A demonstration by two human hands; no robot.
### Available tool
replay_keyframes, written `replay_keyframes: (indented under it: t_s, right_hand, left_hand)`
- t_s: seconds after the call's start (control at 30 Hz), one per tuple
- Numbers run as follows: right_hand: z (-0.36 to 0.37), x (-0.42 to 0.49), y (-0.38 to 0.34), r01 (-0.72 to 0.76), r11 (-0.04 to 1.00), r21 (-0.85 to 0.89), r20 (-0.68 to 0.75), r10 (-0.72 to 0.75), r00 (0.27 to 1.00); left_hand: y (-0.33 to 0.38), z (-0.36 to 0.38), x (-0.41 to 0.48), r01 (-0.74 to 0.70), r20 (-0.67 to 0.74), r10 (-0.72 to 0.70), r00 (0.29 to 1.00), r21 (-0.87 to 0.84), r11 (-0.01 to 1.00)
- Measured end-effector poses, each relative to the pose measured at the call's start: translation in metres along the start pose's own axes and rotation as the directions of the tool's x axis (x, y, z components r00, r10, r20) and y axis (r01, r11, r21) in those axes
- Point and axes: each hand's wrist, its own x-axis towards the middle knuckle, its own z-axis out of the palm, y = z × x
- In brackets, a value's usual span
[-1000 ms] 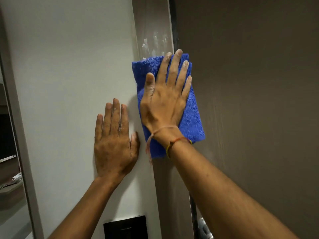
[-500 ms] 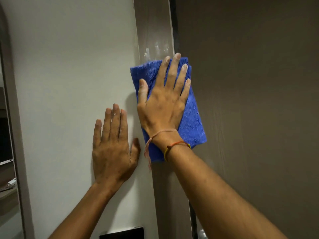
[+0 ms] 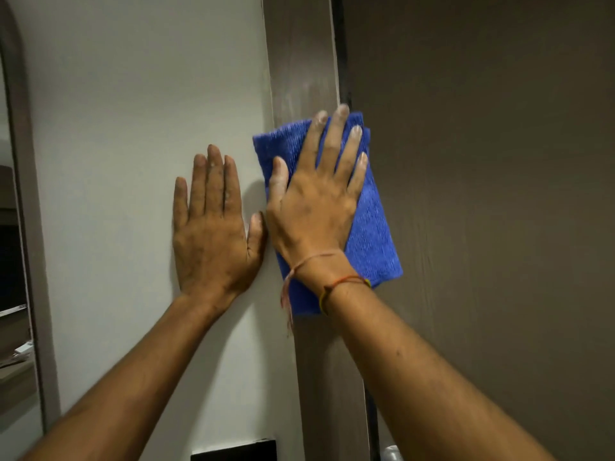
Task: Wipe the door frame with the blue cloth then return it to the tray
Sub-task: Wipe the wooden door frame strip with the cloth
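A folded blue cloth (image 3: 372,227) lies flat against the brown door frame (image 3: 299,54), which runs upright between the white wall and the brown door. My right hand (image 3: 316,201) presses on the cloth with fingers spread, palm flat on it. My left hand (image 3: 213,227) rests flat on the white wall just left of the frame, fingers together, holding nothing. Its thumb nearly touches the right hand. The frame above the cloth shows faint pale smears. No tray is in view.
The brown door (image 3: 482,194) fills the right side. White wall (image 3: 133,111) fills the left, with a mirror or opening edge (image 3: 23,227) at far left. A black plate (image 3: 233,450) sits low on the wall. A metal fitting (image 3: 391,452) shows at the bottom.
My right hand has slid the cloth down the frame. The white marks above it have faded to smears. My left hand stays flat on the wall.
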Motion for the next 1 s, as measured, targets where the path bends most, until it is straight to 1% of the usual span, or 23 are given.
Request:
replay_keyframes:
  t_s: [0.07,0.17,0.23,0.3,0.4,0.5,0.57,0.8,0.87,0.93,1.0]
  right_hand:
    - [-0.001,-0.006,0.005,0.010,1.000,-0.012,0.032,-0.009,0.999]
    - [-0.004,0.030,-0.002,0.063,0.998,-0.029,0.038,-0.061,0.997]
    - [-0.006,0.058,-0.012,0.058,0.998,-0.018,0.034,-0.058,0.998]
    - [-0.003,0.066,-0.018,0.046,0.999,-0.013,0.016,-0.046,0.999]
    - [0.000,0.032,-0.009,0.088,0.996,-0.025,-0.013,-0.089,0.996]
    - [-0.001,-0.006,0.006,0.132,0.991,-0.031,0.019,-0.132,0.991]
    - [-0.002,-0.007,0.010,0.148,0.988,-0.044,0.047,-0.146,0.988]
    - [-0.008,0.074,-0.015,0.239,0.968,-0.074,0.049,-0.236,0.970]
    - [-0.007,0.059,-0.008,0.312,0.949,-0.046,0.061,-0.309,0.949]
    - [-0.008,0.021,0.007,0.362,0.932,0.004,0.078,-0.361,0.929]
    - [-0.008,-0.016,0.021,0.349,0.937,0.020,0.105,-0.349,0.931]
  left_hand:
    - [0.001,-0.001,-0.001,0.002,0.007,-0.002,1.000,-0.004,1.000]
    - [0.002,-0.002,-0.001,0.004,0.009,-0.004,1.000,-0.003,1.000]
    - [0.001,-0.001,-0.001,0.007,0.012,-0.007,1.000,0.003,1.000]
    - [0.000,-0.001,-0.001,0.004,0.011,-0.004,1.000,0.008,1.000]
    - [0.000,-0.001,-0.001,0.000,0.007,0.000,1.000,-0.002,1.000]
    - [0.000,-0.003,0.000,-0.003,0.002,0.003,1.000,-0.002,1.000]
    - [0.001,-0.005,-0.001,-0.003,0.009,0.003,1.000,-0.010,1.000]
    - [0.001,-0.004,0.000,0.001,0.025,-0.001,1.000,0.013,1.000]
    - [0.001,-0.003,0.000,-0.001,0.020,0.001,1.000,0.012,1.000]
    - [0.001,-0.002,-0.001,-0.005,0.016,0.006,1.000,-0.007,1.000]
    - [0.001,-0.003,-0.001,0.009,0.009,-0.009,1.000,-0.042,0.999]
